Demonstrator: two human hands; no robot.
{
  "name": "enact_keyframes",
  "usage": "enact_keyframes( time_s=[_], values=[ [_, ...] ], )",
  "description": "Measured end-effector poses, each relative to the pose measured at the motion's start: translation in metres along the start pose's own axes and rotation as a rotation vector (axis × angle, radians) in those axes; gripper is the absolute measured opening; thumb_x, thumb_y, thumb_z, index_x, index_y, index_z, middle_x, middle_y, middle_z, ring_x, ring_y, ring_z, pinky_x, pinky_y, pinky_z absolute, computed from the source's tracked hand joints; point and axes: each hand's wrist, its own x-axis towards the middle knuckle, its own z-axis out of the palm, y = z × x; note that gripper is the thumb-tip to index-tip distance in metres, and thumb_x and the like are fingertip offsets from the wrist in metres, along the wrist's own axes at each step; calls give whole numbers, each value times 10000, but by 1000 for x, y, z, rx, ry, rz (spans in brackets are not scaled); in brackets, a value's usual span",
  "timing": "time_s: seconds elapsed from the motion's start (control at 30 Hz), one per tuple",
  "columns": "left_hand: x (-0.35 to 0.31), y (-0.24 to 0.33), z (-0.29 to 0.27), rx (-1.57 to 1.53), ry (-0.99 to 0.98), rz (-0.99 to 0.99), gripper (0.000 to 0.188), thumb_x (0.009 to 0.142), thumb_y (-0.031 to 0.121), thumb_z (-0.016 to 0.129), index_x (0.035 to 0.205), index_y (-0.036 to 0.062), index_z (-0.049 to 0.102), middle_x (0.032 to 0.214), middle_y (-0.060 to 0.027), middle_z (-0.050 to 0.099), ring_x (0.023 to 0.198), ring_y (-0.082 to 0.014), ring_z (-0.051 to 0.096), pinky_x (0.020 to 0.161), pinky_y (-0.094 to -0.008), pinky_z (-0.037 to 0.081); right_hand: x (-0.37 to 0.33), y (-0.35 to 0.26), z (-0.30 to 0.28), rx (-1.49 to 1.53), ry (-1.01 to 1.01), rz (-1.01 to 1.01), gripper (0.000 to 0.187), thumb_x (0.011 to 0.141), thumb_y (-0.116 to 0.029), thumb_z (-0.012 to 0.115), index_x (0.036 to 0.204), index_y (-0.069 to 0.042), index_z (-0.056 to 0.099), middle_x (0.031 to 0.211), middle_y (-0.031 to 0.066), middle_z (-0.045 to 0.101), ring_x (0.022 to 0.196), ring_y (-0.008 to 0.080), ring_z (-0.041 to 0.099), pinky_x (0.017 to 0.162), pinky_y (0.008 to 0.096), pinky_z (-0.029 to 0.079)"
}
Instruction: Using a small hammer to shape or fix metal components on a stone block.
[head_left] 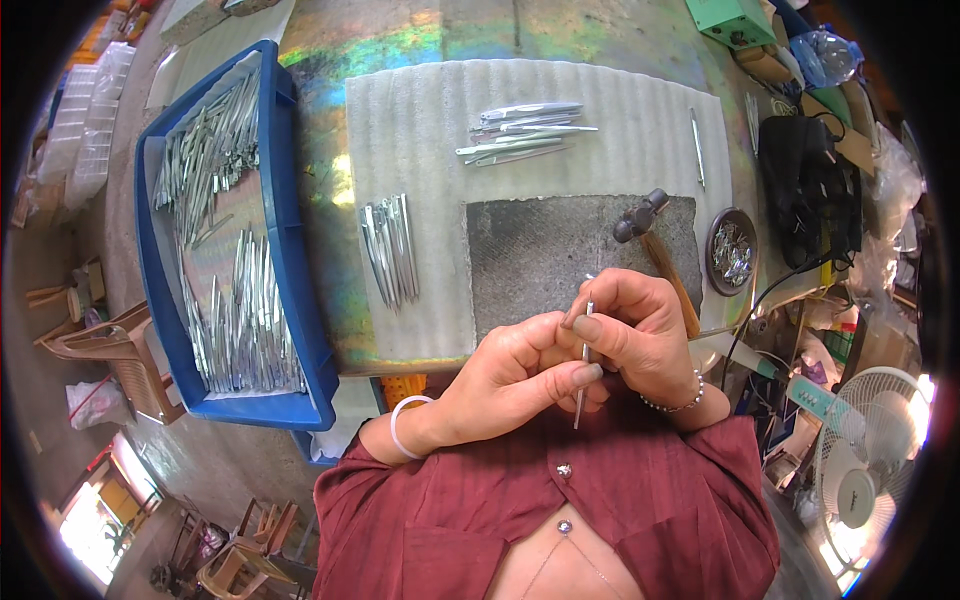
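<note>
My left hand (520, 375) and my right hand (640, 325) meet in front of my chest, at the near edge of the bench. Between them, roughly upright, is a slim silvery metal piece (582, 385). My right thumb and fingers pinch its upper part, and the left thumb and fingers close on it lower down; the fingers hide part of it. Just beyond the hands lies a dark mat (540, 250). A hammer (655, 215) rests on its right side, its wooden handle running toward my right hand.
White foam sheet (410, 130) covers the bench, bearing a far pile of metal pieces (525, 130), a left bundle (390, 250) and one single piece (697, 150). Right of the hammer sits a round dish (712, 265) of small parts. A blue tray (290, 200) holds many strips; a fan (865, 450) stands right.
</note>
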Motion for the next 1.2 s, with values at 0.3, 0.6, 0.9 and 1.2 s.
enact_keyframes(
  time_s=[0.3,0.6,0.9,1.2],
  values=[
    [1,-8,0,340,245,145,213,814,39,688,789,41,477,573,18,515,499,-27,498,441,-208,381,1,3,2,-32,7,-40,83,906,-69,565,941,-7,607,743,-14,587,623,13,495,510,164,377],
    [-4,-4,8,260,294,116,191,838,48,664,868,36,476,636,10,532,529,-36,509,463,-198,393,-3,4,5,-32,25,-73,120,925,-105,543,956,-5,602,692,-18,559,551,10,442,476,165,347],
    [-29,2,-3,44,364,391,175,890,17,556,1052,2,492,887,-59,579,795,-110,584,710,-231,487,-11,-1,16,131,134,-185,131,915,-88,531,1004,-7,583,725,29,572,520,32,444,455,169,340],
    [-63,31,-44,366,605,824,148,940,110,510,915,-19,577,866,-82,542,771,-157,567,666,-261,453,-27,0,-28,-91,291,-352,82,892,-58,541,941,-13,588,699,21,569,507,25,422,448,165,315]
  ],
)
